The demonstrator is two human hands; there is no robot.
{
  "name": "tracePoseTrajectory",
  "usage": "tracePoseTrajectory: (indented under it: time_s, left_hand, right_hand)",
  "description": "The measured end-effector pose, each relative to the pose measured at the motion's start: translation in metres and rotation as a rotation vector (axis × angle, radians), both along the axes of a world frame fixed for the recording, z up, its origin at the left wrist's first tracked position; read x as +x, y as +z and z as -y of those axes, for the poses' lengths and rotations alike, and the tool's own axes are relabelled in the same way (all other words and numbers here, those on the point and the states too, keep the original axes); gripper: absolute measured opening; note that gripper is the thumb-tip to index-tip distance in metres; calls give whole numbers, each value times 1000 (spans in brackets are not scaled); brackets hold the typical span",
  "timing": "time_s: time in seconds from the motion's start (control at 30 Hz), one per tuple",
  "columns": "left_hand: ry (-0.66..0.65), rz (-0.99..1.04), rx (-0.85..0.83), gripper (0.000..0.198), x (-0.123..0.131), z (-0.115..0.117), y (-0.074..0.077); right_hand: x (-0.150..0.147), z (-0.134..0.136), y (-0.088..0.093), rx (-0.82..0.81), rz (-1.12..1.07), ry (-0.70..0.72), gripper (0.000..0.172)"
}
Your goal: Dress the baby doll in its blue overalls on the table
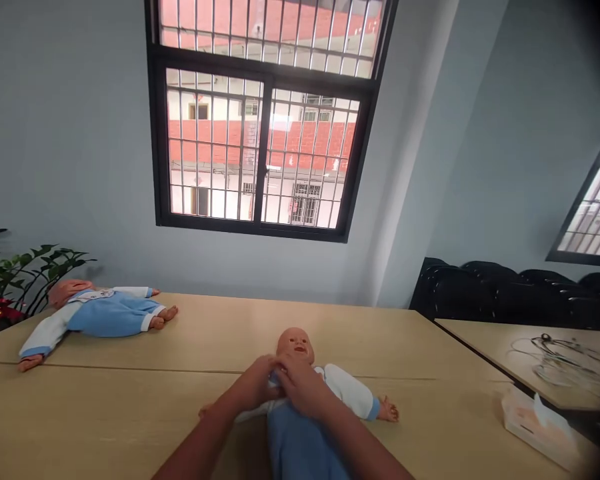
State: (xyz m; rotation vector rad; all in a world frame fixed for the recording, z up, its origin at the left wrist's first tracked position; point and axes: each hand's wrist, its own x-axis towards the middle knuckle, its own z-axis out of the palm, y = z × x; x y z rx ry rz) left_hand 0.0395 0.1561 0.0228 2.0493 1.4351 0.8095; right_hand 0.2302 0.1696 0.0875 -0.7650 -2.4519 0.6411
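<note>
A baby doll (296, 340) in a white and blue outfit lies on its back on the table, head away from me and arms spread. My left hand (256, 381) and my right hand (303, 385) meet just below its chin, over the upper chest. Both are closed, with their fingers bent together at the front of the doll's clothes (350, 390). A bit of blue cloth shows between the hands. My fingertips and the exact spot they grip are partly hidden.
Another doll (115, 313) in similar clothes lies at the table's far left, near a potted plant (35, 267). An open tissue pack (537, 423) is at the right edge. Cables (565, 360) lie on a second table, with black chairs (505, 290) behind.
</note>
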Motion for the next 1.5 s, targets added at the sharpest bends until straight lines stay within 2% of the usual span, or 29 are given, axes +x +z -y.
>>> tracePoseTrajectory:
  time_s: [0.07, 0.17, 0.27, 0.4, 0.47, 0.57, 0.77, 0.93, 1.1, 1.27, 1.37, 1.5]
  left_hand:
    - [-21, 29, 19, 37, -5, 7, 1]
    - [-3, 33, 25, 29, -17, 15, 1]
    - [-9, 8, 14, 25, -25, 20, 1]
    - [-45, -31, -34, 21, -25, 25, 3]
    - [-45, -53, -54, 22, -25, 29, 6]
    - [-27, -79, -66, 24, -25, 34, 12]
    - [37, -105, -93, 32, -25, 59, 14]
    - [75, -130, -91, 26, -16, 100, -3]
    - [114, -211, 98, 15, -1, 131, -19]
    - [256, -284, -12, 13, 8, 141, -15]
    - [330, -316, -70, 21, 15, 143, -11]
    - [359, -392, -71, 22, 27, 146, -12]
  right_hand:
    - [-23, -23, -1, -12, 99, 49, 32]
    - [-32, -43, -7, -19, 183, 86, 38]
    - [-24, -46, -8, -3, 291, 156, 34]
    - [-22, -43, -2, 18, 472, 237, 44]
    - [-26, -43, -2, 48, 544, 229, 43]
    - [-33, -46, -4, 102, 591, 192, 34]
    - [-22, -57, -5, 158, 538, 194, 34]
    - [-16, -68, -7, 187, 456, 152, 29]
    - [-24, -71, -12, 198, 420, 136, 29]
    - [-25, -70, -14, 212, 407, 114, 26]
    - [-25, -65, -16, 222, 400, 94, 26]
    - [-25, -58, -21, 230, 375, 72, 26]
